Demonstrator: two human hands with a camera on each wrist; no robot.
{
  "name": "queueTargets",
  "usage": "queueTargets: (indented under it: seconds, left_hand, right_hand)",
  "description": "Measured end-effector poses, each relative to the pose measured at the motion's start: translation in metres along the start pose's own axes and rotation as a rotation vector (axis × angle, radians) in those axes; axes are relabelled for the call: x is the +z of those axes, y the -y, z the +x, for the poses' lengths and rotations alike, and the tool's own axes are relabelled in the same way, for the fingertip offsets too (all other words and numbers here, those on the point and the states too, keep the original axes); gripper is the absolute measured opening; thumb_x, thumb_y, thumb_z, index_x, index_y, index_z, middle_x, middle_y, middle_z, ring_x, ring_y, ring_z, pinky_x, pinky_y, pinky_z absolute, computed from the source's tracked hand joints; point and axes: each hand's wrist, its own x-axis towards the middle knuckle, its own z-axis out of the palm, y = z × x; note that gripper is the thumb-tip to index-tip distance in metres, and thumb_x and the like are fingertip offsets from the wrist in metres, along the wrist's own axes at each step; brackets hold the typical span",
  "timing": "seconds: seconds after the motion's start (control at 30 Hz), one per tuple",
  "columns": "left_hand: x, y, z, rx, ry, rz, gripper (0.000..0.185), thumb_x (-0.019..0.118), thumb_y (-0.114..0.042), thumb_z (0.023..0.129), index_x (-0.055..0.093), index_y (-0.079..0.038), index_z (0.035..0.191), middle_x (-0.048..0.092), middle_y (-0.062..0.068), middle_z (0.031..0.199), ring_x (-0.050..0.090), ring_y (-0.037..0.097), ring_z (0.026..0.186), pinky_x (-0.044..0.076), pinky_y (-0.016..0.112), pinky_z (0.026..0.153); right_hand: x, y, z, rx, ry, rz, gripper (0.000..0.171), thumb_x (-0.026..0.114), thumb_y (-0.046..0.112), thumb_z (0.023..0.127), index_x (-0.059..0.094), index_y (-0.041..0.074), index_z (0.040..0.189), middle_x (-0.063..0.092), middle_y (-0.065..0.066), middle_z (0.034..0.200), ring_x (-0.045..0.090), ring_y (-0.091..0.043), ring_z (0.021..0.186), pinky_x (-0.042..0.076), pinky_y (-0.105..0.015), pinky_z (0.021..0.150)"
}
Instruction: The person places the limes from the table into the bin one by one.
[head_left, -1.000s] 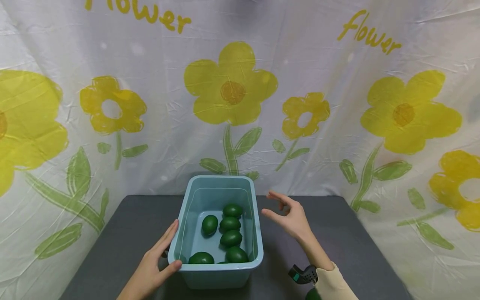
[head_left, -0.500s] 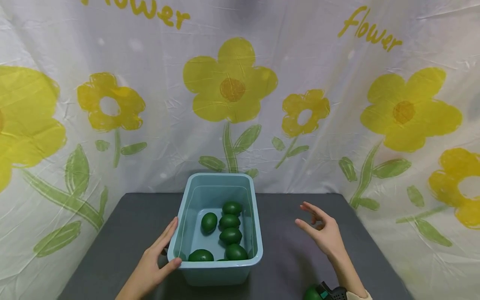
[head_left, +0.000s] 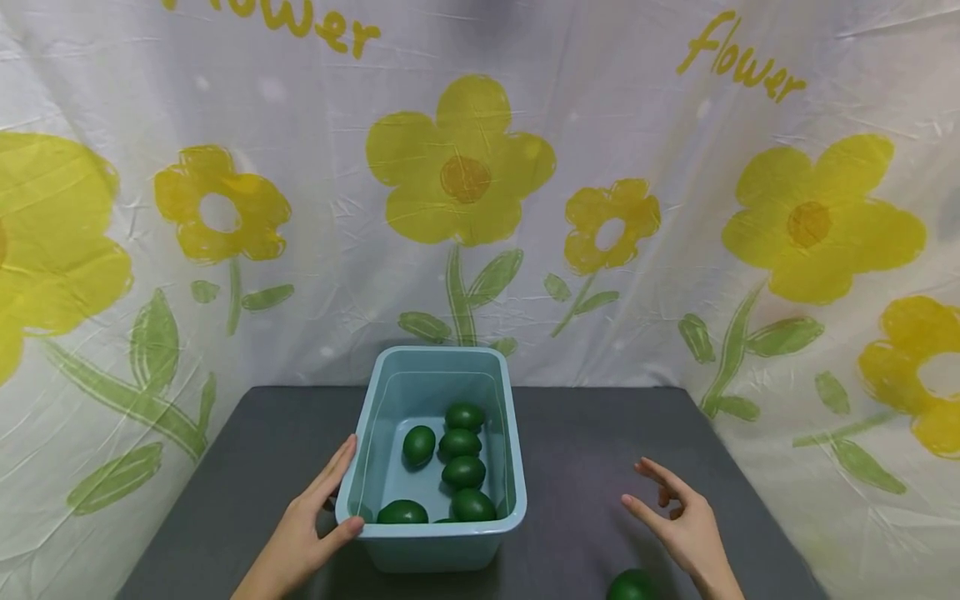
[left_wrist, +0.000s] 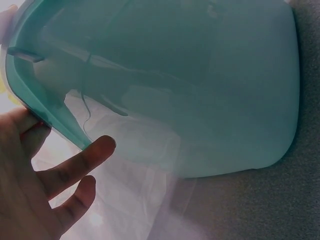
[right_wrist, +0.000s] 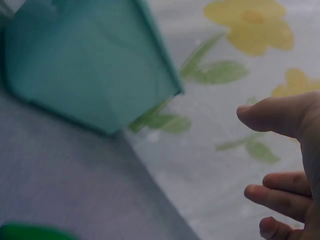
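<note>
In the head view, my left hand [head_left: 307, 521] rests at the near left corner of a pale blue plastic bin [head_left: 431, 550]. Its thumb touches the front rim, and its nearly straight fingers lie along the left rim; the left wrist view shows fingers [left_wrist: 80, 167] spread by the outer wall. Several smooth, dark green oval fruits [head_left: 418, 447] lie inside the bin, one partly hidden by the front rim. To the right, my right hand [head_left: 682, 521] hovers over the table with loosely bent fingers, holding nothing. Just left below it sits a loose green fruit [head_left: 632, 586], cut by the frame edge.
The dark grey table [head_left: 570, 467] carries the bin left of its middle. A white curtain [head_left: 315, 317] printed with yellow flowers hangs behind the table and along both sides.
My right hand has moved from beside the bin's right rim out to the right and nearer to me, by the loose fruit. The left hand stays at the bin.
</note>
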Motion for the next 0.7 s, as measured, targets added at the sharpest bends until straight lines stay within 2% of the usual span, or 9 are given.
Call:
queueTargets:
  seconds: [0.2, 0.3, 0.4, 0.57, 0.7]
  left_hand:
    - [0.0, 0.0, 0.0, 0.009, -0.004, -0.001, 0.087, 0.074, -0.024, 0.098, 0.025, -0.026, 0.171, 0.029, 0.01, 0.175, 0.043, -0.004, 0.137, 0.056, 0.029, 0.077]
    - [0.0, -0.001, 0.0, 0.011, -0.005, 0.003, 0.087, 0.074, -0.024, 0.098, 0.026, -0.026, 0.17, 0.03, 0.013, 0.174, 0.041, -0.006, 0.138, 0.056, 0.03, 0.077]
    - [0.0, -0.001, 0.0, 0.014, -0.007, 0.009, 0.087, 0.074, -0.024, 0.098, 0.026, -0.025, 0.17, 0.03, 0.014, 0.174, 0.038, -0.008, 0.139, 0.057, 0.03, 0.078]
    - [0.0, 0.0, 0.0, 0.026, -0.016, 0.009, 0.088, 0.075, -0.023, 0.097, 0.026, -0.025, 0.17, 0.03, 0.012, 0.174, 0.035, -0.012, 0.139, 0.057, 0.03, 0.078]
    - [0.001, 0.001, 0.0, 0.033, -0.016, 0.003, 0.087, 0.074, -0.024, 0.098, 0.026, -0.025, 0.17, 0.027, 0.005, 0.175, 0.035, -0.013, 0.139, 0.056, 0.03, 0.078]
  right_hand:
    - [0.005, -0.018, -0.009, 0.061, 0.045, -0.159, 0.08, 0.084, 0.055, 0.087, 0.06, 0.013, 0.151, 0.069, -0.005, 0.125, 0.038, -0.018, 0.076, 0.031, -0.03, 0.064]
    - [0.007, -0.025, -0.014, 0.112, 0.095, -0.164, 0.082, 0.083, 0.056, 0.087, 0.059, 0.011, 0.152, 0.065, -0.005, 0.118, 0.037, -0.019, 0.078, 0.03, -0.033, 0.065]
    - [0.01, -0.031, -0.019, 0.139, 0.132, -0.16, 0.082, 0.085, 0.053, 0.086, 0.059, 0.01, 0.151, 0.067, -0.005, 0.124, 0.037, -0.019, 0.08, 0.031, -0.034, 0.066]
    - [0.017, -0.042, -0.025, 0.105, 0.202, -0.194, 0.079, 0.092, 0.043, 0.08, 0.064, 0.009, 0.146, 0.07, -0.007, 0.132, 0.039, -0.019, 0.082, 0.033, -0.037, 0.069]
    - [0.021, -0.062, -0.021, 0.101, 0.319, -0.227, 0.078, 0.093, 0.043, 0.079, 0.066, 0.008, 0.144, 0.07, -0.004, 0.125, 0.042, -0.021, 0.082, 0.037, -0.039, 0.069]
